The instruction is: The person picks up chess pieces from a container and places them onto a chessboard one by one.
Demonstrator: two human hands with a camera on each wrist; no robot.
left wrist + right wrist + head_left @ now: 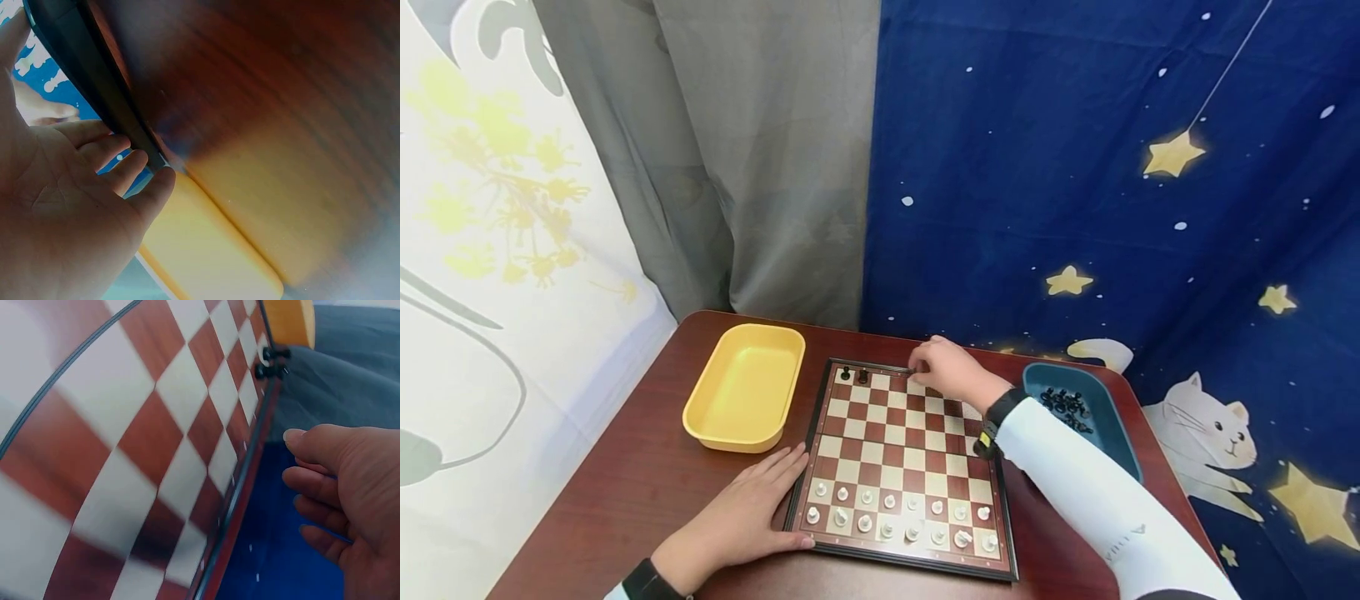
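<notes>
Piece: your right hand (951, 373) is at the board's far edge, a dark bit at its fingertips; whether that is a black piece, you cannot tell.
Grip: right fingers curl inward in the wrist view (325, 447); clamped on something or not, unclear.
Direction: the two black pieces (854, 373) stand on the far row, to the left of your right hand, the nearer hand.
Board: board (917, 567) lies square before you, white pieces (898, 515) along the near rows.
Left hand: left hand (741, 521) rests flat, fingers straight, touching the board's near-left edge.
Trays: yellow tray (745, 387) left of the board; blue tray (1112, 417) with black pieces right.
</notes>
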